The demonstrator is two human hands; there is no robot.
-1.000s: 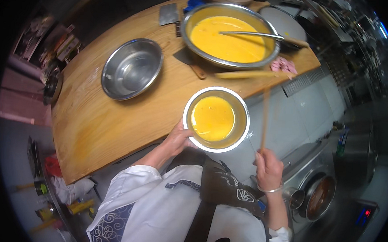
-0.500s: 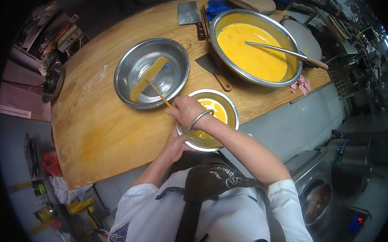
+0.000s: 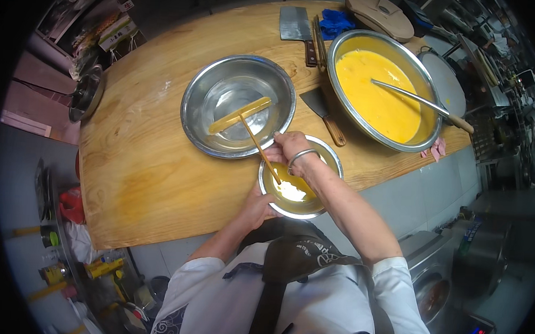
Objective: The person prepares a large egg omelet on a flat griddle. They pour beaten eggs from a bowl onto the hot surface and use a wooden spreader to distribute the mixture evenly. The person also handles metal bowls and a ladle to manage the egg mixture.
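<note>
My left hand (image 3: 257, 207) is wrapped round the near-left side of a small steel bowl (image 3: 336, 170) holding yellow liquid. Over that bowl reaches my right hand (image 3: 294, 149), wearing a bangle, its fingers closed at the near-right rim of a wider steel basin (image 3: 192, 127). A T-shaped wooden spreader (image 3: 237, 116) lies with its yellow-coated crossbar in the basin. Its thin handle slopes past my right fingers and ends over the small bowl. My right fingertips are partly hidden, but they seem to grip the basin's rim rather than the handle.
Further right, a large basin (image 3: 350, 116) holds yellow liquid and a wooden-handled ladle (image 3: 425, 102). A scraper (image 3: 323, 114) lies beside it; behind are a cleaver (image 3: 295, 24) and a blue cloth (image 3: 337, 24). The wooden table (image 3: 140, 178) has its near edge by my apron.
My right hand has left the end of the spreader's handle and moved to the basin's rim. The spreader has turned, its handle now over the small bowl. The whole view has shifted.
</note>
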